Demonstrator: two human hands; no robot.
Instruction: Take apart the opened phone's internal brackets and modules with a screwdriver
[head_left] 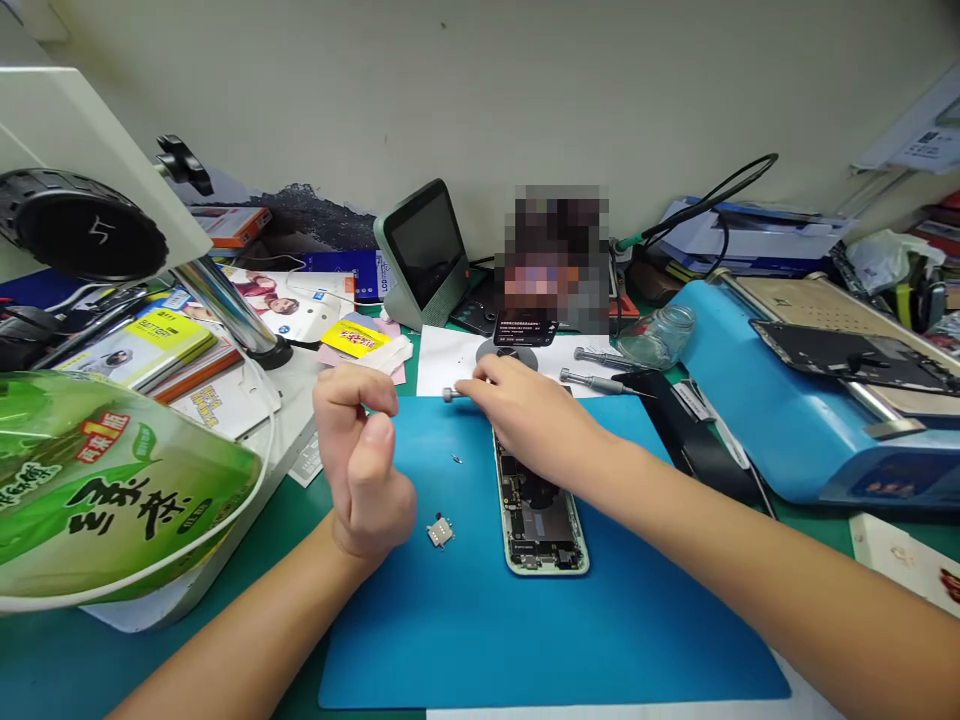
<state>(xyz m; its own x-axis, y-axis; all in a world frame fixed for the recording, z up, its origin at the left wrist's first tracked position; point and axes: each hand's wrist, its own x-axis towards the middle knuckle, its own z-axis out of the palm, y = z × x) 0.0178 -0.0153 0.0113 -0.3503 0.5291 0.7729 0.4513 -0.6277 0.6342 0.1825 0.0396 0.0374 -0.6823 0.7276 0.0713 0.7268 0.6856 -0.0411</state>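
My left hand (364, 465) is raised over the left part of the blue mat (555, 640), fingers curled in, with nothing visible in it. An opened phone (544, 530) with bare inner parts lies on the mat. My right hand (521, 410) reaches across the phone's top end and hides it. Its closed fingers are on a screwdriver, whose silver knurled end (450, 394) sticks out to the left; the rest is hidden. Between the left hand and the phone lie a small metal part (440, 531) and a tiny piece (457, 458).
Two screwdrivers (592, 381) and a glass jar (660, 335) are behind, near a small display (424, 250). On the right stands a blue machine (780, 400) with a dark panel (862, 355). A green package (112, 490) and a microscope stand (247, 310) take up the left.
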